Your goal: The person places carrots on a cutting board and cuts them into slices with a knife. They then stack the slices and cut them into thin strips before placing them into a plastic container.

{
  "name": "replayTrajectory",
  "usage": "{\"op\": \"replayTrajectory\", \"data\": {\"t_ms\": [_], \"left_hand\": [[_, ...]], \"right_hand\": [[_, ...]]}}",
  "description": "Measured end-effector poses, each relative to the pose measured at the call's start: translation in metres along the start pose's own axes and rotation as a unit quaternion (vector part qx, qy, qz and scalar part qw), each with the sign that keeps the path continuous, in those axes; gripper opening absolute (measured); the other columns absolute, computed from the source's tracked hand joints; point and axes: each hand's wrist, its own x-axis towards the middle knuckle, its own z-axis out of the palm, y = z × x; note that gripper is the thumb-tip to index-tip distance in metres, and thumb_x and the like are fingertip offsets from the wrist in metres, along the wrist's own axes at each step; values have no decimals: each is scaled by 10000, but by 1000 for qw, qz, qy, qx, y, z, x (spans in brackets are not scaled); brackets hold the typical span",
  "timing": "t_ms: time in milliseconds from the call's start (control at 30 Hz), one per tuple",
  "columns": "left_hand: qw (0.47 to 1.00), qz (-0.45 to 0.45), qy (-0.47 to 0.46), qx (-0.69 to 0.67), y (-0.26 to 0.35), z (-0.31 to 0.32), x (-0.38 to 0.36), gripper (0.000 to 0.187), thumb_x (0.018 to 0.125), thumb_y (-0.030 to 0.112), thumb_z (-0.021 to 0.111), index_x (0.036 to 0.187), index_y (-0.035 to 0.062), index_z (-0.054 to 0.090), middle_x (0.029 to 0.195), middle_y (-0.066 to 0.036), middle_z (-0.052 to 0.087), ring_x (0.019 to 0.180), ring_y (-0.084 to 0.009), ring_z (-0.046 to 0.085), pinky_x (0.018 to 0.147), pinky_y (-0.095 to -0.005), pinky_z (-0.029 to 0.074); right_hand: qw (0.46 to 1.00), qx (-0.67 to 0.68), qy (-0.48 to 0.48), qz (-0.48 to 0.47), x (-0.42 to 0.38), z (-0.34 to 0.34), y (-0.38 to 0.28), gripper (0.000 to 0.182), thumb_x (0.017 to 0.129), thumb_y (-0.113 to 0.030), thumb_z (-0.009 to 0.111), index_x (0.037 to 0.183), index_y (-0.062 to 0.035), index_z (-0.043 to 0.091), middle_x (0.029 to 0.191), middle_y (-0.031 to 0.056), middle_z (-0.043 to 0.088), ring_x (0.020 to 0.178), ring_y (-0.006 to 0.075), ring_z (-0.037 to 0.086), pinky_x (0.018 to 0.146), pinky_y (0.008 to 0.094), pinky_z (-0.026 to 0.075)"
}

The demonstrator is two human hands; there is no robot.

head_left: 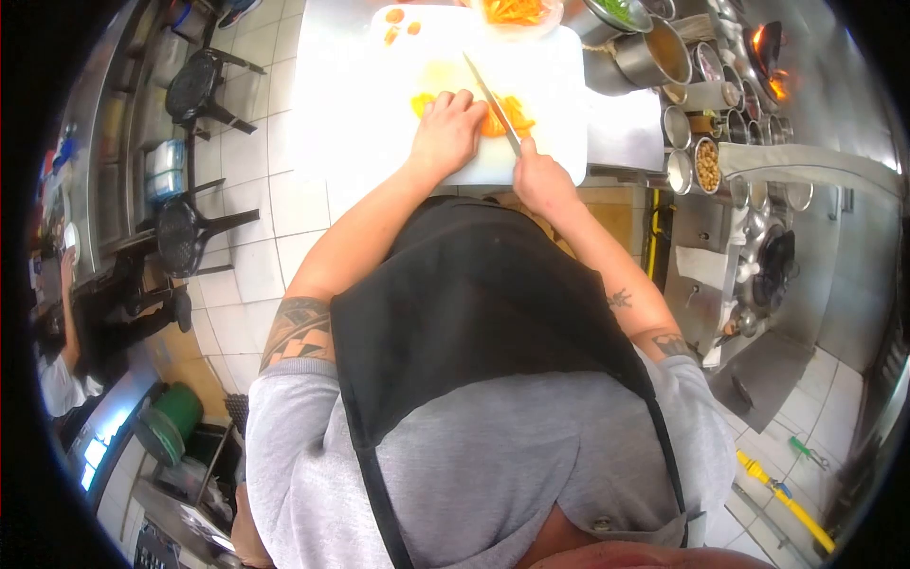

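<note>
My right hand is wrapped round the handle of a kitchen knife, its blade slanting up and left across the white cutting board. Just right of the blade lies a pile of cut orange carrot. My left hand rests on the board left of the knife, fingers curled down over orange pieces that partly show around it. What lies under the fingertips is hidden. A few orange chunks sit at the board's far left corner.
Beyond the board stands a container of orange strips. On the right are a deep metal pot, several small containers and a burner flame. Black stools stand on the tiled floor at left, where another person is partly visible.
</note>
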Motion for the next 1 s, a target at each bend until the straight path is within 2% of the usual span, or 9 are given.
{"op": "replayTrajectory", "data": {"t_ms": [267, 367, 467, 567, 667, 767, 867, 967, 1000], "left_hand": [[1000, -14, -10, 7, 2, -1, 4, 247, 911, 111, 641, 1157, 121, 662, 1130, -115, 630, 1076, -364, 598, 915, -487, 516], [1000, -18, -21, 14, 1, 0, 6, 263, 916, 118, 636, 1178, 127, 661, 1136, -110, 632, 1082, -364, 599, 919, -485, 514], [999, -22, -26, 19, 1, 3, 6, 269, 917, 121, 633, 1184, 130, 659, 1139, -103, 633, 1084, -359, 599, 923, -482, 512], [1000, -20, -17, 9, 1, 1, 6, 274, 914, 119, 634, 1186, 137, 661, 1135, -99, 632, 1083, -353, 599, 924, -477, 510], [1000, -20, -12, 12, -1, 2, 6, 293, 908, 120, 637, 1199, 145, 666, 1122, -95, 634, 1078, -349, 602, 919, -475, 511], [1000, -24, -15, 14, -4, 7, 7, 318, 905, 120, 636, 1218, 159, 677, 1108, -93, 640, 1065, -349, 607, 908, -476, 512], [999, -26, -12, 24, -3, 7, 7, 306, 906, 121, 634, 1205, 160, 685, 1091, -91, 644, 1051, -350, 611, 893, -476, 513], [1000, -26, 6, 17, -2, 7, 6, 269, 907, 125, 635, 1170, 152, 685, 1089, -89, 646, 1044, -349, 612, 884, -475, 512], [999, -27, 12, 14, -2, 6, 7, 294, 902, 116, 618, 1183, 155, 693, 1089, -84, 646, 1050, -340, 607, 894, -468, 503]], "right_hand": [[997, -52, -60, -18, 3, -52, -21, 271, 957, -68, 467, 1200, 42, 513, 967, 335, 726, 960, 480, 731, 861, 557, 578], [991, -60, -117, -9, -25, -79, -30, 250, 940, -33, 481, 1174, 50, 510, 970, 335, 724, 960, 481, 731, 853, 551, 578], [987, -54, -151, 17, -32, -75, -27, 237, 934, -16, 479, 1158, 57, 506, 959, 331, 724, 952, 481, 730, 848, 548, 579], [993, -42, -106, 1, -16, -21, -3, 240, 941, -21, 473, 1164, 61, 506, 957, 331, 724, 945, 481, 730, 849, 543, 583], [996, -35, -81, -20, 1, -14, -1, 229, 941, -20, 474, 1157, 55, 493, 945, 334, 721, 930, 483, 730, 840, 544, 582], [994, -43, -96, -34, -3, -48, -14, 238, 945, -23, 468, 1169, 57, 479, 928, 336, 717, 915, 486, 727, 824, 551, 579], [989, -52, -141, -6, -24, -69, -27, 253, 948, -30, 462, 1182, 65, 481, 924, 334, 717, 913, 486, 726, 832, 554, 576], [995, -32, -95, -14, -13, -14, -4, 260, 949, -32, 463, 1184, 73, 500, 946, 337, 723, 930, 484, 730, 856, 545, 580], [995, -29, -92, -16, -4, -16, -5, 258, 950, -32, 463, 1183, 72, 499, 952, 340, 722, 934, 485, 729, 859, 545, 579]]}}
